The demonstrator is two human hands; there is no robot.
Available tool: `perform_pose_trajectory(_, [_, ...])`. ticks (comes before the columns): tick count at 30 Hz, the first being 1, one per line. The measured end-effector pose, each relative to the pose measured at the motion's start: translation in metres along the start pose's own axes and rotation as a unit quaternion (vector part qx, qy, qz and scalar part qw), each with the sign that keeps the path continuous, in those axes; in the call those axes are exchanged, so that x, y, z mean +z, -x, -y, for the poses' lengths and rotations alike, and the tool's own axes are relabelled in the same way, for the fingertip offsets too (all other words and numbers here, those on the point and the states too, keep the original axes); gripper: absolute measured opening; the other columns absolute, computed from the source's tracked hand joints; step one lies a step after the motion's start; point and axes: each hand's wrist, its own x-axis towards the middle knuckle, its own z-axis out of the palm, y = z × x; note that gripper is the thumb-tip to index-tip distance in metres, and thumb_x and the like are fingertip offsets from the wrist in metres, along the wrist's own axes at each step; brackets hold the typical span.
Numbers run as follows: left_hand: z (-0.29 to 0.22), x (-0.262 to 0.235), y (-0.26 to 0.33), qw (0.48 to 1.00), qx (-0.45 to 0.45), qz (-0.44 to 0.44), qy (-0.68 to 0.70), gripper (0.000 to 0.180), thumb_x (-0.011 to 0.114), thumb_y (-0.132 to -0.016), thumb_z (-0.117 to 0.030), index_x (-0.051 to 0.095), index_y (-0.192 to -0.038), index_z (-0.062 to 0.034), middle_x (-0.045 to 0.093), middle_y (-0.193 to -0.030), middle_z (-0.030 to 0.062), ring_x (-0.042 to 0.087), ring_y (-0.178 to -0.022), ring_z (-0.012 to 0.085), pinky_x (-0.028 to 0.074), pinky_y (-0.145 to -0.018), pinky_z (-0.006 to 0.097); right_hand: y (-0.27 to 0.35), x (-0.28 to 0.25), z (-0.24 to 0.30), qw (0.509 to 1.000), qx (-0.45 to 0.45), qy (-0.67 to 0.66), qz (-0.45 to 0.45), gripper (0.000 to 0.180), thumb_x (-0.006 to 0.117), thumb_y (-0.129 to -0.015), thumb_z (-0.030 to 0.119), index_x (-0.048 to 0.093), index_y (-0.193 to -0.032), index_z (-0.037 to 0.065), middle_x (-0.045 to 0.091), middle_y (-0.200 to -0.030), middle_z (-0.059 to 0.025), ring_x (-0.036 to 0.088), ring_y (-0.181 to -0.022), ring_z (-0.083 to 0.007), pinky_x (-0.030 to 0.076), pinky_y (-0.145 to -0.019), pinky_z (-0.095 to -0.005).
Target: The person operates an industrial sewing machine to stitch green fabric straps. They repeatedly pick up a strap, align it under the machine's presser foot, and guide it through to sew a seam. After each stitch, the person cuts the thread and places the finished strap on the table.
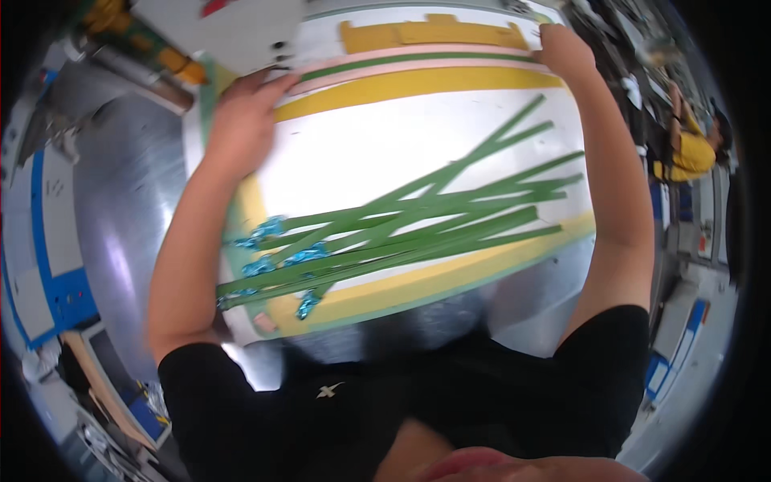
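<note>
A long narrow green strip stretches across a pink band at the far side of a white board. At its left end is my left hand, with fingers closed on the strip and thumb along it. My right hand curls over the right end, its fingertips partly hidden. Just nearer than the pink band runs a yellow band. Several loose green strips lie crossed on the board between my forearms, some with crinkled blue foil at their left ends.
The white board has yellow and green edging and rests on a shiny metal table. Flat orange-yellow shaped pieces lie beyond the bands. Yellow-tipped machine parts stand at far left. A person in yellow is at far right.
</note>
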Motion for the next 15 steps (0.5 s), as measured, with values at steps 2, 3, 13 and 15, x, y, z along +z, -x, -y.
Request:
perform_pose_trajectory(2, [0.003, -0.005, 0.002, 0.999, -0.009, 0.020, 0.041, 0.056, 0.049, -0.092, 0.002, 0.064, -0.143, -0.0150, 0.061, -0.145, 0.0190, 0.054, -0.136, 0.0384, 0.039, -0.118, 0.048, 0.022, -0.042, 0.100, 0.987, 0.020, -0.158, 0.001, 0.035, 0.078, -0.089, 0.032, 0.071, -0.104, 0.001, 0.071, -0.097, -0.0196, 0.069, -0.099, -0.0395, 0.054, -0.086, -0.0475])
perform_pose_trajectory(3, [0.007, -0.006, 0.001, 0.998, 0.009, 0.018, 0.057, 0.055, 0.048, -0.093, 0.003, 0.064, -0.143, -0.0130, 0.061, -0.144, 0.0193, 0.054, -0.136, 0.0385, 0.039, -0.118, 0.047, 0.038, -0.054, 0.136, 0.978, -0.022, -0.201, -0.054, 0.035, 0.077, -0.089, 0.033, 0.071, -0.102, 0.001, 0.070, -0.098, -0.0207, 0.068, -0.098, -0.0406, 0.053, -0.087, -0.0479])
perform_pose_trajectory(13, [0.001, -0.026, 0.016, 0.998, 0.064, -0.011, -0.017, 0.052, 0.052, -0.086, 0.010, 0.068, -0.132, -0.0076, 0.065, -0.137, 0.0110, 0.055, -0.134, 0.0319, 0.035, -0.118, 0.050, 0.060, -0.068, 0.281, 0.899, -0.249, -0.350, -0.091, 0.027, 0.072, -0.094, 0.025, 0.072, -0.114, 0.007, 0.067, -0.114, -0.0095, 0.069, -0.100, -0.0329, 0.056, -0.086, -0.0447])
perform_pose_trajectory(15, [-0.002, -0.026, 0.017, 0.996, 0.084, -0.026, -0.023, 0.050, 0.054, -0.085, 0.010, 0.069, -0.130, -0.0069, 0.066, -0.133, 0.0099, 0.057, -0.130, 0.0311, 0.038, -0.116, 0.050, 0.059, -0.056, 0.285, 0.890, -0.268, -0.352, -0.114, 0.028, 0.071, -0.094, 0.024, 0.072, -0.118, 0.009, 0.067, -0.115, -0.0076, 0.070, -0.099, -0.0310, 0.057, -0.084, -0.0440])
